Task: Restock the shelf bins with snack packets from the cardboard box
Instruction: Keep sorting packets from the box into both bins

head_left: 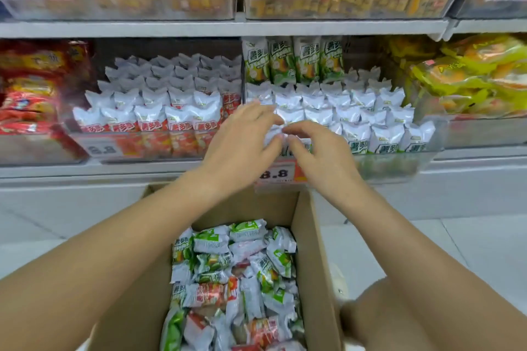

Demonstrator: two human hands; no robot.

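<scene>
Both hands meet at the front row of the green-packet bin point(399, 162): the left hand point(242, 137) lies over the packets with fingers loosely spread and thumb tucked toward the middle, while the right hand point(316, 151) curls in from the other side, so that the fingertips of both close on one small white-and-green snack packet point(275, 134). It looks like a two-handed pinch, though how firmly is hard to tell through the blur. The step in hand seems to be seating this packet in the front row. It would go best standing upright with the crimped top up and the printed face forward, eased down between its neighbours rather than pushed, since the rows are tightly packed and a shove could tip those beside it. The packet is a small pillow pouch, silvery white above, green print below, crinkly and light. The red-packet bin point(137, 148) sits just left. Below, between the forearms, the cardboard box point(316, 251) holds a loose heap of mixed green and red packets waiting.
</scene>
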